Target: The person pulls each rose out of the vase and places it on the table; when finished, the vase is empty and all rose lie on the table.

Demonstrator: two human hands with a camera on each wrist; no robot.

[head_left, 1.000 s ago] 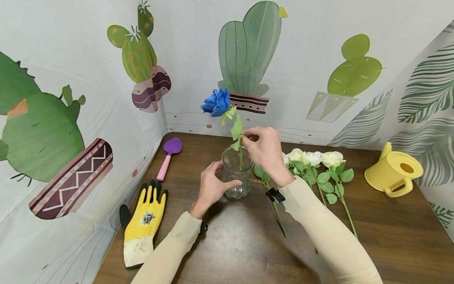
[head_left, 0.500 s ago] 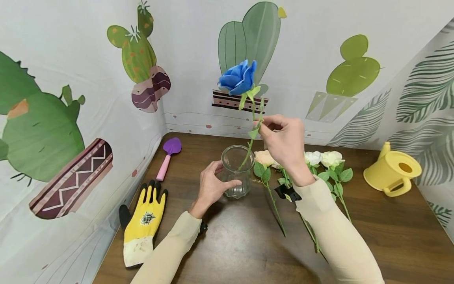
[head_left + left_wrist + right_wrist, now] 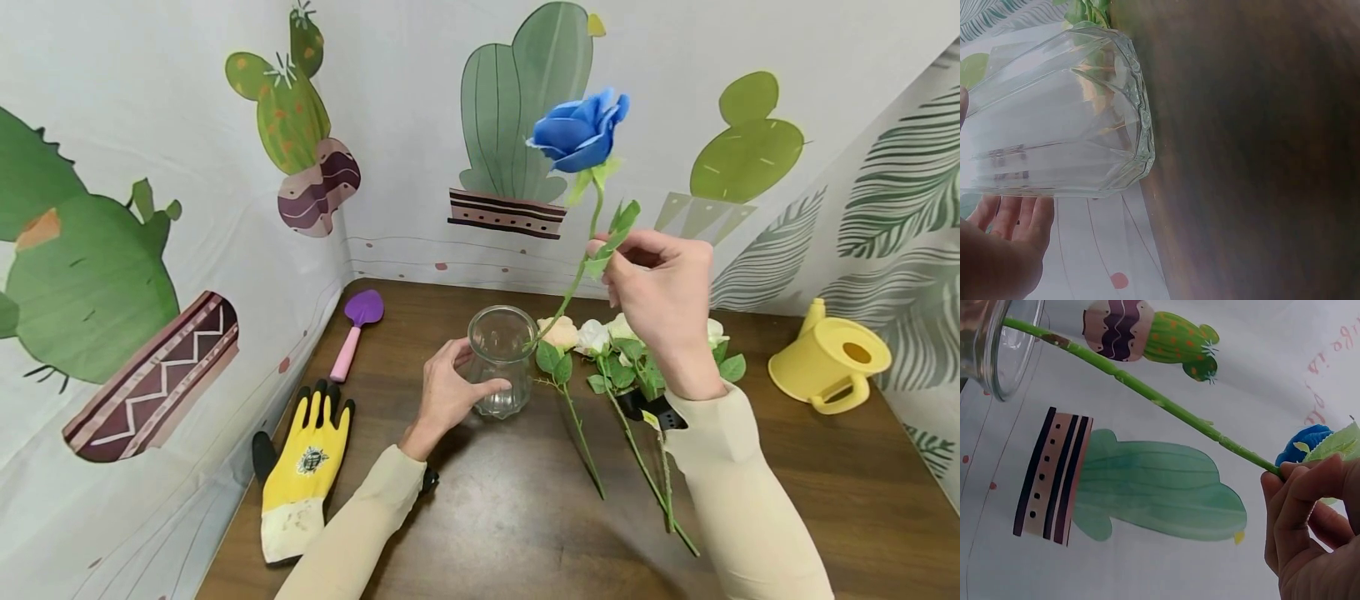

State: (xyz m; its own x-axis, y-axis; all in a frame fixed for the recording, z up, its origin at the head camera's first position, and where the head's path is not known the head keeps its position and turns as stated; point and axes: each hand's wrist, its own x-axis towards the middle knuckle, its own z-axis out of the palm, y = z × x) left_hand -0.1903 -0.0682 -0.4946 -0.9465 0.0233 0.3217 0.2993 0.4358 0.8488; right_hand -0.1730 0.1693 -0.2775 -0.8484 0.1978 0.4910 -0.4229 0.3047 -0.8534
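Note:
A clear glass vase point(image 3: 498, 396) stands on the wooden table, with my left hand point(image 3: 452, 385) holding its left side, thumb in front and fingers behind. Its faceted glass wall point(image 3: 1041, 125) fills much of the left wrist view. My right hand point(image 3: 667, 287) pinches a blue rose point(image 3: 579, 133) by its stem near the leaves, up and to the right of the vase. The bloom is up and the stem slants down to the left. In the right wrist view the green stem point(image 3: 1166, 406) reaches down to the vase's mouth, its lower end right at the rim.
Right of the vase lie a peach rose point(image 3: 558, 332) and several white roses point(image 3: 592, 337), partly behind my right arm. A yellow watering can point(image 3: 828, 358) stands at far right. At left are a purple-and-pink trowel point(image 3: 363, 312) and a yellow glove point(image 3: 311, 458). Printed cloth walls border the table.
My right hand has moved up and to the right with the blue rose, drawing its stem upward from inside the vase to the rim. My left hand keeps its place on the vase.

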